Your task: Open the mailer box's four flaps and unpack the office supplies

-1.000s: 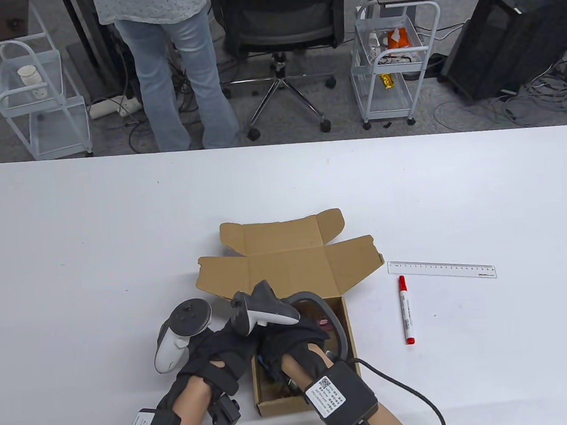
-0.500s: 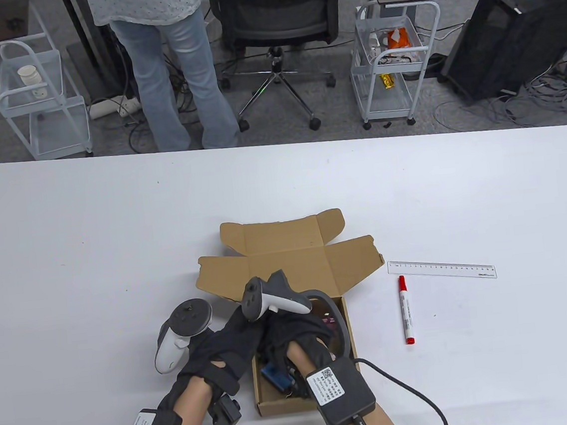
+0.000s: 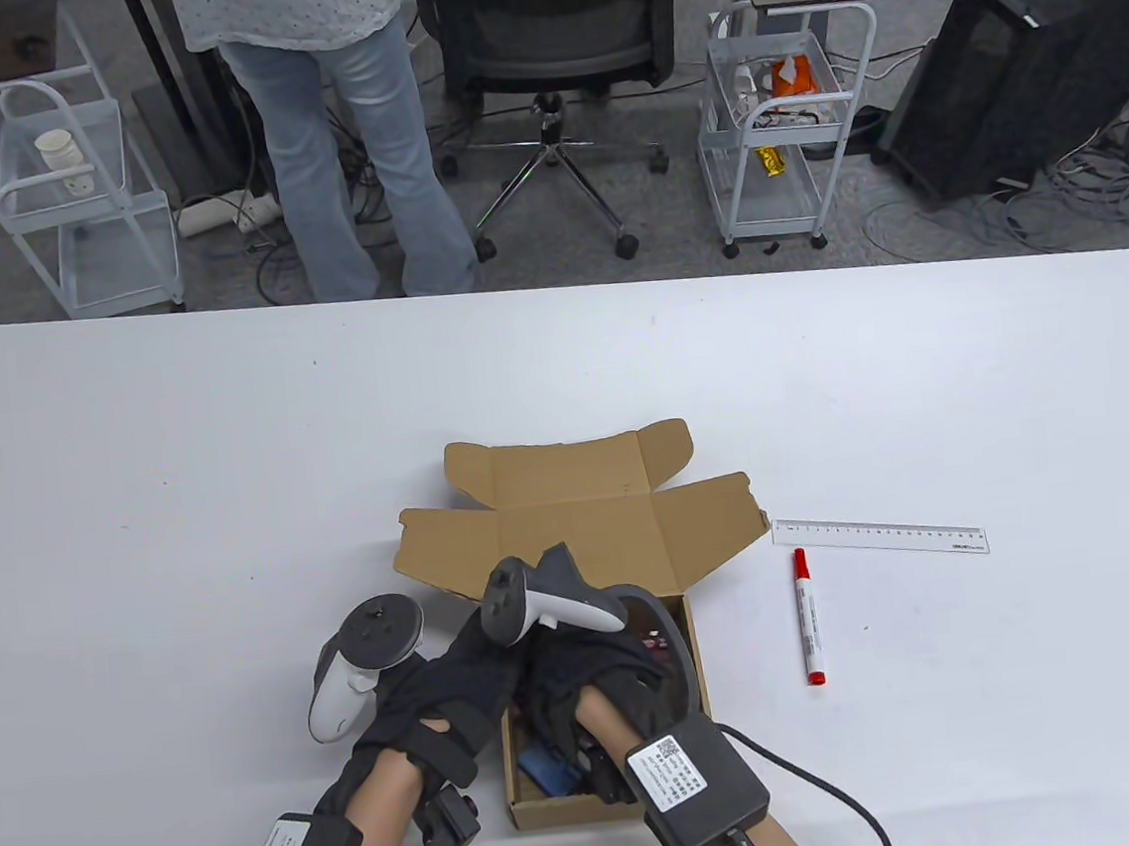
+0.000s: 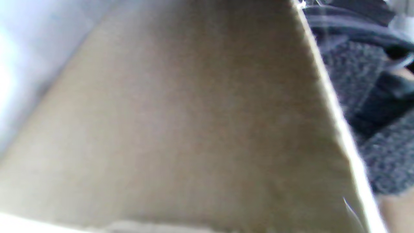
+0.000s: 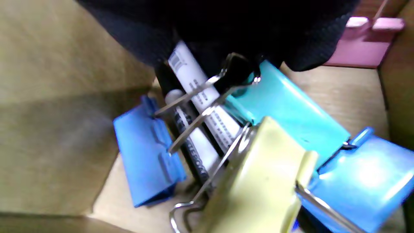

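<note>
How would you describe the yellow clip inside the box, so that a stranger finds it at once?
Look into the open mailer box near the table's front edge. In the right wrist view, the pale yellow binder clip lies over the blue and teal clips, the only yellow one.

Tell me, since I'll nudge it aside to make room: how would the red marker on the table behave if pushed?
The red marker looks round-bodied and lies flat on the smooth table, so a sideways push would probably roll it. It seems rigid and light, so it should lift easily. The ruler lies beyond its tip, apart, so it would hardly stop a roll.
</note>
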{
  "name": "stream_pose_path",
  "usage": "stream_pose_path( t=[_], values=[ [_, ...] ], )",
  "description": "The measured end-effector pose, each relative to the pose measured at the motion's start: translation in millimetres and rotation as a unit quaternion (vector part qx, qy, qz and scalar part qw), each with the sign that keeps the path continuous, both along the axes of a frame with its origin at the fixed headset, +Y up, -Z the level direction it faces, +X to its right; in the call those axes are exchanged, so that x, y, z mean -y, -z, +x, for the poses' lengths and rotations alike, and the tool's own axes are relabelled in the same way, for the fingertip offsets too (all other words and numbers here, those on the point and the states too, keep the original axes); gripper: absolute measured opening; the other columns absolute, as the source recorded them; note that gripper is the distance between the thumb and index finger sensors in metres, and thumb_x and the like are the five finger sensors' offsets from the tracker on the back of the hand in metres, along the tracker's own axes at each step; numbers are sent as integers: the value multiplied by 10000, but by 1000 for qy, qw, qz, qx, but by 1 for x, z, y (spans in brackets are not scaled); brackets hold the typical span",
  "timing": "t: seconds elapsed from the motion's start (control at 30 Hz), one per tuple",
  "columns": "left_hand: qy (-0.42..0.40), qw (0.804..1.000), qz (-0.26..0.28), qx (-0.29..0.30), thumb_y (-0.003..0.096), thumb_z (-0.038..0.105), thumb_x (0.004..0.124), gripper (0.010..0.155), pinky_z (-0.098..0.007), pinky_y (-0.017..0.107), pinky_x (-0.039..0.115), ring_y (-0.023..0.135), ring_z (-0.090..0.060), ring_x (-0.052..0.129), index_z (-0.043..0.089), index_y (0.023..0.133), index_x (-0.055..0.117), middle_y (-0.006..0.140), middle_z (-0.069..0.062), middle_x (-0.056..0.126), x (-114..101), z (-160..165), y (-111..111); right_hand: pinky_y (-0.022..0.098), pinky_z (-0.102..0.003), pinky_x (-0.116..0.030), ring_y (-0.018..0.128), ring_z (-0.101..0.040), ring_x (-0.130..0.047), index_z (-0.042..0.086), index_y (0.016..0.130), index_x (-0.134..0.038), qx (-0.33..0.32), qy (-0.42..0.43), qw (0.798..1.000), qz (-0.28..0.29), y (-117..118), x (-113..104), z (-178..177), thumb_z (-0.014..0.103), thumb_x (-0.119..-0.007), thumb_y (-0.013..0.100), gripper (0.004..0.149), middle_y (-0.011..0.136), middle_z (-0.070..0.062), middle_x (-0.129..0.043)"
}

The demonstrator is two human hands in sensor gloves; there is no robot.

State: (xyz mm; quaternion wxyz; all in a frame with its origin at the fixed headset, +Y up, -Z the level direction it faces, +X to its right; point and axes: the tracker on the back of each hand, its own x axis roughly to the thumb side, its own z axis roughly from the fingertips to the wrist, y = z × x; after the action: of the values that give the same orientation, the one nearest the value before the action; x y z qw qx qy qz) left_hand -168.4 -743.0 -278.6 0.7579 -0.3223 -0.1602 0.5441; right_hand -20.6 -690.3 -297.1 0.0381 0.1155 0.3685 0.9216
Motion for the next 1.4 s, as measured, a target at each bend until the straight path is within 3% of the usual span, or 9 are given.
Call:
stream_pose_path(
  t=[0.2, 0.27, 0.3, 0.53, 0.83, 1.13, 1.4],
  values=[
    [3, 1000, 1, 1, 619, 519, 458, 759, -623, 810, 336, 1156, -522, 153, 124, 1157, 97, 1236, -232, 153, 0, 0, 0, 673, -646, -732, 893, -444, -871, 129, 1033, -633, 30, 75, 995, 61, -7, -33, 22, 362, -718, 616, 485, 962, -108, -909],
    [3, 1000, 1, 0, 619, 519, 458, 759, -623, 810, 336, 1156, -522, 155, 123, 1157, 97, 1236, -232, 157, 0, 0, 0, 639, -578, -801, 883, -446, -878, 129, 1028, -638, 35, 94, 990, 99, -9, -48, 28, 362, -722, 613, 484, 948, -108, -919],
    [3, 1000, 1, 0, 619, 520, 458, 759, -622, 810, 337, 1156, -523, 157, 124, 1157, 98, 1236, -232, 158, 0, 0, 0, 661, -585, -759, 881, -441, -882, 133, 1025, -644, 36, 104, 988, 112, -10, -53, 30, 366, -724, 611, 481, 943, -108, -921],
    [3, 1000, 1, 0, 618, 522, 459, 759, -619, 811, 338, 1157, -519, 158, 126, 1158, 101, 1237, -229, 162, 0, 0, 0, 659, -620, -751, 841, -429, -910, 134, 1019, -656, 61, 186, 953, 232, -19, -102, 57, 371, -729, 606, 482, 894, -94, -940],
    [3, 1000, 1, -1, 618, 523, 460, 760, -619, 811, 337, 1158, -516, 158, 127, 1158, 101, 1237, -227, 160, 0, 0, 0, 618, -602, -794, 750, -396, -973, 87, 996, -715, 114, 185, 937, 274, -20, -143, 116, 384, -755, 597, 499, 795, -73, -990],
    [3, 1000, 1, -2, 619, 526, 459, 759, -616, 811, 336, 1160, -513, 157, 130, 1159, 101, 1238, -227, 162, 0, 0, 0, 614, -600, -794, 738, -391, -977, 82, 990, -733, 192, 134, 929, 288, -14, -145, 189, 384, -770, 593, 500, 776, -73, -998],
    [1, 1000, -1, -5, 619, 532, 459, 761, -611, 814, 334, 1163, -505, 155, 135, 1160, 102, 1240, -220, 163, 1, 0, 0, 613, -602, -790, 737, -395, -975, 83, 984, -745, 280, 72, 918, 273, 0, -101, 257, 383, -783, 590, 496, 771, -75, -1002]
  ],
)
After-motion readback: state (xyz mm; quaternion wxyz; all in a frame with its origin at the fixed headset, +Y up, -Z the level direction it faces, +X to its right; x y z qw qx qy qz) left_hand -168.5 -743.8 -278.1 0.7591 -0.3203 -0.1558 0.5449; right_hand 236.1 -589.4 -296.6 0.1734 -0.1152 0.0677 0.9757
